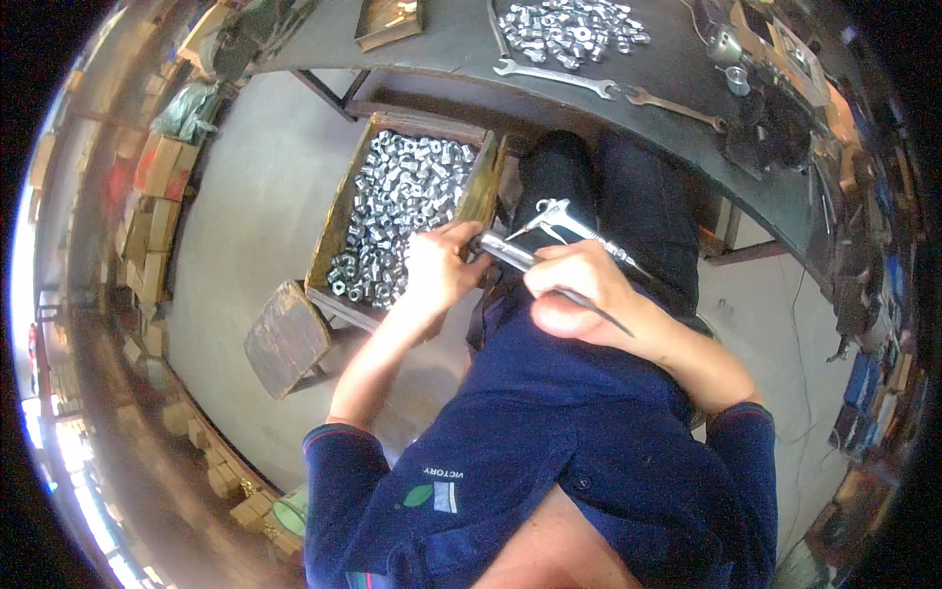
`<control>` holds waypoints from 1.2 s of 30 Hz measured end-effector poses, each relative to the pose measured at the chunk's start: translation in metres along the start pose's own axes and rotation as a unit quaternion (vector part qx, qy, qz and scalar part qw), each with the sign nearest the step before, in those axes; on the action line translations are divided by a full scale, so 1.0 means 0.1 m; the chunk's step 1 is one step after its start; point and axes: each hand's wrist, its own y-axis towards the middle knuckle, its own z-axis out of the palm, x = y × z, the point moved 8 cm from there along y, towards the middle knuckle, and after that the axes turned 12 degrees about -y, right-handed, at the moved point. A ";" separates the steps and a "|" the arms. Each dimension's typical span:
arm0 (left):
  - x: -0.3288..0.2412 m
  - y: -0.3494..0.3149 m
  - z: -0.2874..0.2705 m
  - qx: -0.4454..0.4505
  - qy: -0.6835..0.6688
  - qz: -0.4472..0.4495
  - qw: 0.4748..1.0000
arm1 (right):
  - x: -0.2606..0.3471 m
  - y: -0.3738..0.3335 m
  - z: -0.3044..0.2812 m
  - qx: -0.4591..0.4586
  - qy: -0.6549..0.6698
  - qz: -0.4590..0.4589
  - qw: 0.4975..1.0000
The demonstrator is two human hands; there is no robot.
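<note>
Metal air gun (564, 221) clamped in my right grip (579, 294) over the lap; left grip (442, 265) pinches its nozzle end. Just left, I see a wooden crate (329, 231) of nuts (397, 211); wrenches (554, 77) lie on the counter (677, 98).

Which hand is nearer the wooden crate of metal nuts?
Left. The left hand sits at the wooden crate's right edge, beside the nuts. The right hand is farther right, over the lap, gripping a metal tool.

Tabletop (442, 39): we see it ahead, carrying a heap of nuts (574, 29) and two wrenches (554, 77).
Crate of nuts (392, 211): below it, to our left.
Block (287, 337): left of the crate, nearer us.
</note>
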 end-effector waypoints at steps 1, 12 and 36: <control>-0.05 0.03 0.07 0.027 0.008 0.028 0.999 | -0.05 0.03 0.04 -0.013 -0.062 -0.033 0.997; 0.24 1.18 0.23 -0.007 0.020 0.011 1.000 | 0.17 -0.22 -0.45 -0.155 -0.190 -0.095 0.965; 1.61 -0.06 -1.20 0.224 0.128 -0.236 0.937 | -0.15 -0.24 -0.24 -0.076 -0.081 0.024 0.994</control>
